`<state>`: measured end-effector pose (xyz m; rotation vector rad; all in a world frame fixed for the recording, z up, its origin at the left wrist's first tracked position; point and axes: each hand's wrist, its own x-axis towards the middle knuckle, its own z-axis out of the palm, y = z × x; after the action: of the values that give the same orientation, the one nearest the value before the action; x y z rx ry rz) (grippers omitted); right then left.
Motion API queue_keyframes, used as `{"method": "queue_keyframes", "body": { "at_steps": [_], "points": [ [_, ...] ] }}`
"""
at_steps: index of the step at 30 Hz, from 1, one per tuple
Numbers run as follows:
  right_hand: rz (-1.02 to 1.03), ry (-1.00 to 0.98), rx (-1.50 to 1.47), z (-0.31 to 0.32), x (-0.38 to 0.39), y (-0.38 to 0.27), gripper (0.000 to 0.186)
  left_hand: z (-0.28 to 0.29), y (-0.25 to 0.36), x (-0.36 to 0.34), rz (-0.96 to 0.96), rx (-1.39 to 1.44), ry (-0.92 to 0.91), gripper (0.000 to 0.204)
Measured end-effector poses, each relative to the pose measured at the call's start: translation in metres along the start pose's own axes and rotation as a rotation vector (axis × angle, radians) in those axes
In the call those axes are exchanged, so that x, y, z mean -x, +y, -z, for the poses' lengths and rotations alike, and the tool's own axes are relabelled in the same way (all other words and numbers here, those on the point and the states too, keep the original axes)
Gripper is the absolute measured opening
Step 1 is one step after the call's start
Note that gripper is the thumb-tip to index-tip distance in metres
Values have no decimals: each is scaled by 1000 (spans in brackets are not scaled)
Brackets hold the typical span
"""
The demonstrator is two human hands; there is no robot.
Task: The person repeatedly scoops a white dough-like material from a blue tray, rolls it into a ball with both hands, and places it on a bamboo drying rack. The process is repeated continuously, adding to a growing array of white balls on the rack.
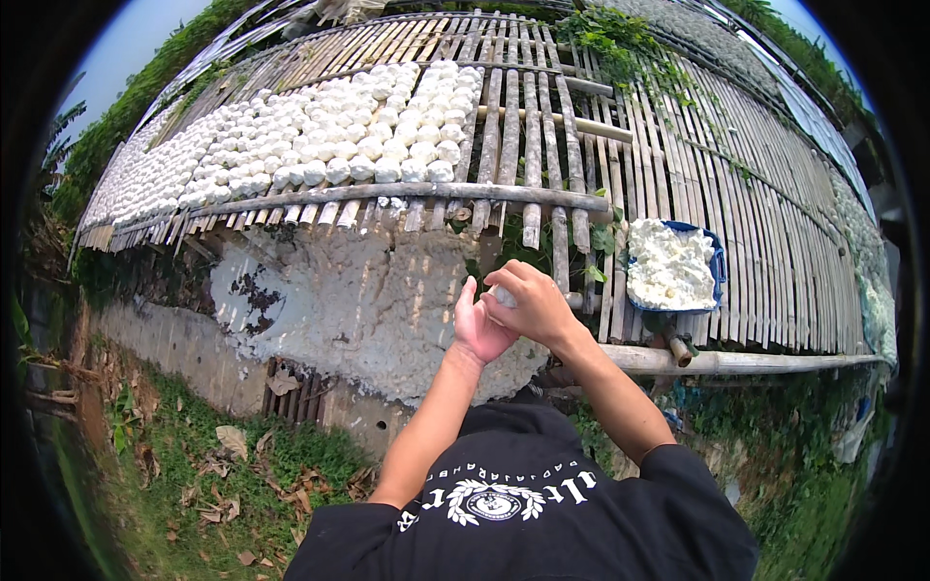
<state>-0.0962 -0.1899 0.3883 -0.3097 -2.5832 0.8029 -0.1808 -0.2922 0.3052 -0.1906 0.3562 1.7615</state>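
In front of my chest, my left hand (pixel 480 327) and my right hand (pixel 535 302) come together around a lump of white paste (pixel 503 296). The right fingers curl over the lump from above, and the left palm cups it from the side. Only a small part of the lump shows between them. To the right, a blue crate (pixel 718 266) on the slats holds a heap of the same soft white paste (pixel 668 267). Many shaped white lumps (pixel 339 145) sit in close rows on the bamboo rack at the far left.
The slatted bamboo rack (pixel 765 203) spreads ahead and to the right, with a thick pole (pixel 756 361) along its near edge. Gaps show between the slats. A white-crusted patch (pixel 378 290) lies below the rack. Green leaves (pixel 620 44) grow over its far part; grass (pixel 291 455) lies at lower left.
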Motion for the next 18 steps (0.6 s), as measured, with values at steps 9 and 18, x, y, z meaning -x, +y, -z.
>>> {"method": "queue_keyframes", "body": {
  "at_steps": [9,18],
  "points": [
    [-12,-27,-100,6,-7,12,40,1,5,-15,-36,24,-119,60],
    [193,60,-107,10,-11,21,49,4,8,-17,-8,60,-215,60]
  ]
}}
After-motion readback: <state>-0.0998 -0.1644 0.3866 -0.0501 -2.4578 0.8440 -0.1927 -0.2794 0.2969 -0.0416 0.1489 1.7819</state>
